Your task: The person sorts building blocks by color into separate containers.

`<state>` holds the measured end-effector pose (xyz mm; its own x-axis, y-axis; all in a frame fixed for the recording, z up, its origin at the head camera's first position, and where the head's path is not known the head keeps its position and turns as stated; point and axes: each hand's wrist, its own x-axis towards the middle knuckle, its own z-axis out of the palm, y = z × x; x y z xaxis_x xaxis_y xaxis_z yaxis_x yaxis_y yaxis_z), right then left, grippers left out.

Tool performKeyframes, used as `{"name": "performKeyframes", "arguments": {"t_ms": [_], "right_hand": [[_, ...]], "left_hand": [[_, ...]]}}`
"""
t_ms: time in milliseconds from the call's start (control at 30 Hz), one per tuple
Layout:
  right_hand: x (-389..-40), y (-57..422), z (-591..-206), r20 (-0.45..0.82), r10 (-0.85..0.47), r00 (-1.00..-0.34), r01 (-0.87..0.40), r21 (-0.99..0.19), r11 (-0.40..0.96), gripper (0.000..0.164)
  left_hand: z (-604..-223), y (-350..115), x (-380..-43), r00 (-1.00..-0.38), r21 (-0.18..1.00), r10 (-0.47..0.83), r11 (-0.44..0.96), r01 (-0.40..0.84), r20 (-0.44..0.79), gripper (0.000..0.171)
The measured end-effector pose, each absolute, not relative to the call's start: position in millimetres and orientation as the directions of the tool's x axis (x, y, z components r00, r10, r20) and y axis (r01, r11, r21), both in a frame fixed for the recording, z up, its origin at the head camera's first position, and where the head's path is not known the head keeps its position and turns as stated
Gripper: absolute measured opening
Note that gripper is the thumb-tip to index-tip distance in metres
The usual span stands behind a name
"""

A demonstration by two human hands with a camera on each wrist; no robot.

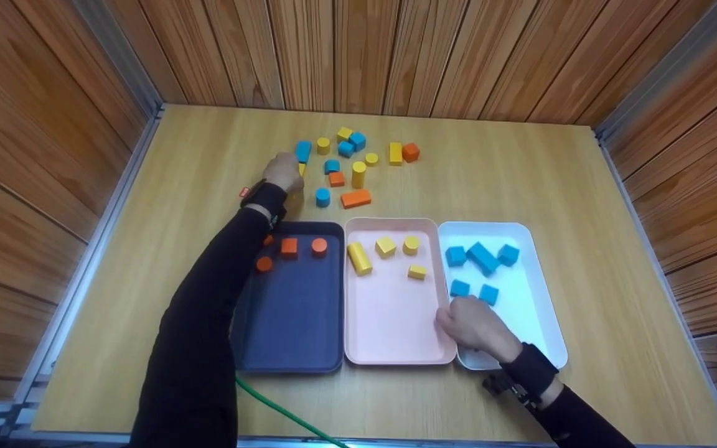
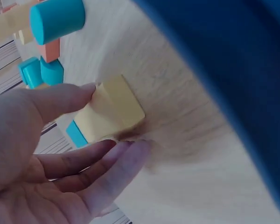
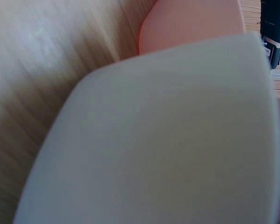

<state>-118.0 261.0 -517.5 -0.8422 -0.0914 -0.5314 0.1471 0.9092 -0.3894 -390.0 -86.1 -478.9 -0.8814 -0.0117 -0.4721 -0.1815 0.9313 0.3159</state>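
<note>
In the head view my left hand (image 1: 282, 172) reaches past the dark blue tray (image 1: 290, 323) to the loose blocks. The left wrist view shows its thumb and fingertips on either side of a yellow block (image 2: 113, 105), pinching it close to the tabletop. Just behind lies a blue block (image 2: 76, 134); a blue cylinder (image 2: 58, 21) is farther off. My right hand (image 1: 477, 323) is low over the left rim of the white tray (image 1: 542, 311), next to the pink tray (image 1: 396, 323). Its fingers look curled, but their undersides are hidden.
Orange pieces (image 1: 289, 248) lie in the dark tray, yellow ones (image 1: 385, 247) in the pink, blue ones (image 1: 483, 258) in the white. Mixed loose blocks, including an orange block (image 1: 356, 198) and a yellow cylinder (image 1: 358, 174), are scattered behind. A green cable (image 1: 290, 414) crosses the front edge.
</note>
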Motion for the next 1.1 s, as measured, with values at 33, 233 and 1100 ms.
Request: {"name": "performKeyframes", "arguments": {"t_ms": [33,233,1100], "right_hand": [[-118.0,261.0,-517.7,-0.533,-0.091,-0.841,0.147,-0.387,0.91,0.043],[-117.8,260.9,-518.6,-0.499,-0.103,-0.861,0.116,-0.389,0.914,0.043],[-119.0,263.0,-519.3,-0.512,-0.127,-0.849,0.113,-0.412,0.904,0.043]], "left_hand": [[-480.1,-85.8,-390.2,-0.881,0.313,-0.009,0.933,-0.177,-0.473,0.041],[-483.8,-87.1,-388.2,-0.911,0.321,0.029,0.94,-0.116,-0.411,0.035],[-417.6,-71.5,-290.6,-0.945,0.497,0.136,0.867,-0.031,-0.297,0.022]]}}
